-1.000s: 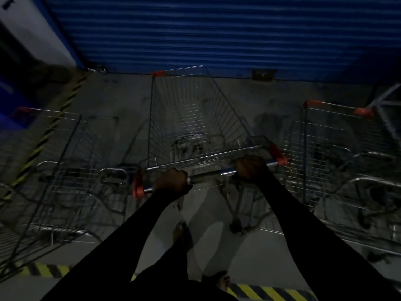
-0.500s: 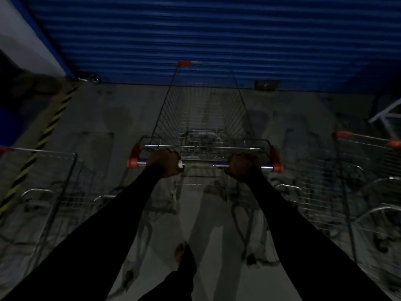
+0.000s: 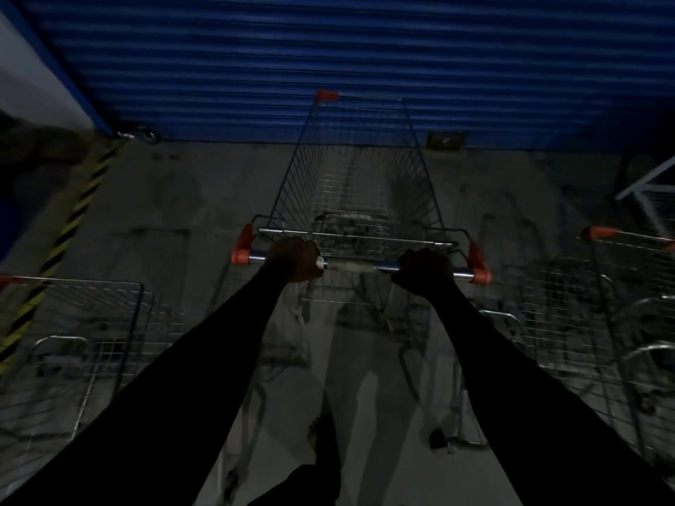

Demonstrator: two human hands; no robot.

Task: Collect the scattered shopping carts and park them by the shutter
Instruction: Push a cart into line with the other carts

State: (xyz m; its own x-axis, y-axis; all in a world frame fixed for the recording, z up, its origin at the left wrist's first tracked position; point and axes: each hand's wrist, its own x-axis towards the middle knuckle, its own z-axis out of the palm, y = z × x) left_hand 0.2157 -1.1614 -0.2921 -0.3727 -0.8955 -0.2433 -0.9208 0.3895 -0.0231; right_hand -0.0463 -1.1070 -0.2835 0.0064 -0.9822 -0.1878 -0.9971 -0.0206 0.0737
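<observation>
A: Hands?
B: Both holding. Left hand (image 3: 294, 259) is curled round the handle bar (image 3: 359, 266) near its left orange cap (image 3: 243, 246). Right hand (image 3: 425, 272) is curled round the same bar near the right end. Black sleeves (image 3: 204, 359) run to the wrists.
A: Which cart, and where?
B: Middle cart (image 3: 359, 184), a wire basket. It stands mid floor (image 3: 182, 213) with its front end toward the blue shutter (image 3: 328, 49). The front rim overlaps the shutter in view. Touching or a gap, can't tell.
A: Other carts?
B: Two. Left cart (image 3: 91, 323) is at the floor's left edge and right cart (image 3: 602, 304) at its right edge. Both sit nearer the person than the middle cart's basket. Neither visibly touches it.
A: Anything else?
B: A yellow-black hazard stripe (image 3: 69, 228) runs along the floor's left edge up to the shutter's left corner. A white frame (image 3: 650, 184) is at the right edge, near the shutter. A small dark box (image 3: 447, 140) sits at the shutter's base, right of the cart's front. A foot (image 3: 317, 436) shows at bottom centre, behind the cart. It's dim and the wire detail is blurry.
</observation>
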